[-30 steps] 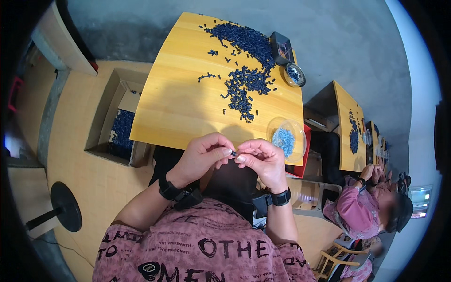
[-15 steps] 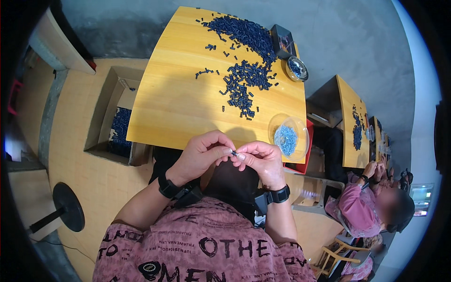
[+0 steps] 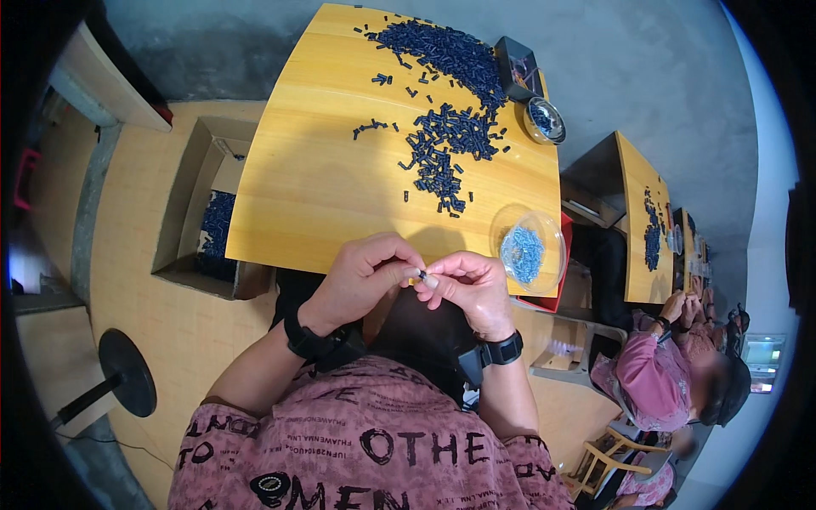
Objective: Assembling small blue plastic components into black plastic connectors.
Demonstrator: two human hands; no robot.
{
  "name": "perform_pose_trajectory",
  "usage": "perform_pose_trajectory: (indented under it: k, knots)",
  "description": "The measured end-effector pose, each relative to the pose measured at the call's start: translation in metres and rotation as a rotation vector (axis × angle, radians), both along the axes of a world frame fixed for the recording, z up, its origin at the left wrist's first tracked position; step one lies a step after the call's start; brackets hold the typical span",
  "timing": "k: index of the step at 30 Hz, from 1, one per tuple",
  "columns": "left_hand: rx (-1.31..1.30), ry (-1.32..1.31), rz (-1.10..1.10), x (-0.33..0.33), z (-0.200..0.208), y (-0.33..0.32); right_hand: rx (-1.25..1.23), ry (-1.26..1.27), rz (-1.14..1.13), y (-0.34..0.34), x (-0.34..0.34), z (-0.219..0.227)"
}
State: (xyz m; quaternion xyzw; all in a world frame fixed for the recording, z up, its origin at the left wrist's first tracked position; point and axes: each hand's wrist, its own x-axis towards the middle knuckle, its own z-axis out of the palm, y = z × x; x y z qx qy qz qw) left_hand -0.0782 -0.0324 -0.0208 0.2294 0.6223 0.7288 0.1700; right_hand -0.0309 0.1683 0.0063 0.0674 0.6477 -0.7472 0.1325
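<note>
Just off the table's near edge, my left hand [image 3: 367, 276] and my right hand [image 3: 469, 293] meet fingertip to fingertip. Between them is a small dark cylindrical piece [image 3: 421, 274], mostly hidden by the fingers. My left thumb and forefinger pinch one side of it. The right thumb and forefinger are closed at its other side; whether they also hold a second tiny part cannot be made out. Right of my right hand, a clear round dish [image 3: 558, 255] holds many small light-blue pieces [image 3: 524, 253]. Loose dark cylindrical pieces [image 3: 438, 170] lie heaped farther up the table.
The wooden table [image 3: 297, 187] carries a larger dark heap [image 3: 442, 55], a black tray [image 3: 518, 68] and a metal bowl [image 3: 544, 121]. A red box [image 3: 544, 302] is below the dish. An open carton [image 3: 183, 221] stands left. Another person [image 3: 654, 374] works at the right.
Both hands stay together at nearly the same place, the fingers shifting slightly around the small dark piece. The table appears slightly shifted in view.
</note>
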Motion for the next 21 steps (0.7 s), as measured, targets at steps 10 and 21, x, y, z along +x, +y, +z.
perform_pose_trajectory:
  k: [10,21]
  knots:
    - [0.095,-0.244,-0.026,0.002,-0.007,0.000,-0.006,0.016,0.039,0.001,-0.001,-0.002]
    - [0.092,-0.259,0.051,0.011,-0.010,-0.002,-0.001,0.057,-0.060,-0.019,0.008,-0.011]
